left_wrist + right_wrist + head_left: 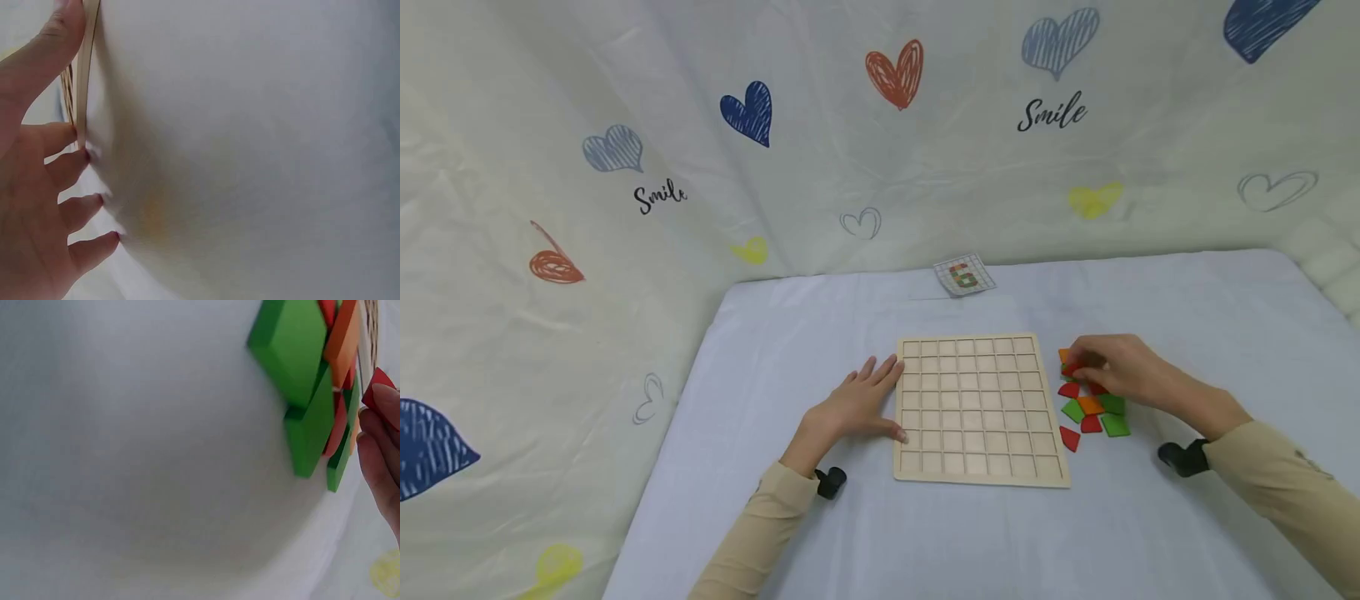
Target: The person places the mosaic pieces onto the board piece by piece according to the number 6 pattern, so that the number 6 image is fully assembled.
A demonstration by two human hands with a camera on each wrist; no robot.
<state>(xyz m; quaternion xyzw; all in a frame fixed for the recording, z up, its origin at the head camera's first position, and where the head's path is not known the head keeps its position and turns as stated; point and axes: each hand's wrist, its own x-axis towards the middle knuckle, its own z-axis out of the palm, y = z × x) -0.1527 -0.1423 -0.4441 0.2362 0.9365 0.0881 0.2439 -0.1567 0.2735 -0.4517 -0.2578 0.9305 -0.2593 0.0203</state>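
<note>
A pale wooden grid board [973, 408] lies flat on the table, its square cells bare. My left hand [861, 404] is spread at the board's left edge, thumb and fingertips touching the frame; the left wrist view shows the board's side [82, 81] against them. To the right of the board, my right hand [1123, 367] pinches a red piece [378, 387] between thumb and fingers, over a small pile. That pile has green pieces [1115, 425], orange pieces [1091, 406] and red pieces [1070, 438], partly hidden under the hand.
A small card [964, 276] with a coloured figure on a grid lies at the table's back edge. White cloth [820, 325] covers the table. Behind it hangs a light curtain [812, 150] printed with hearts and words. Black wrist devices [1183, 458] sit at both cuffs.
</note>
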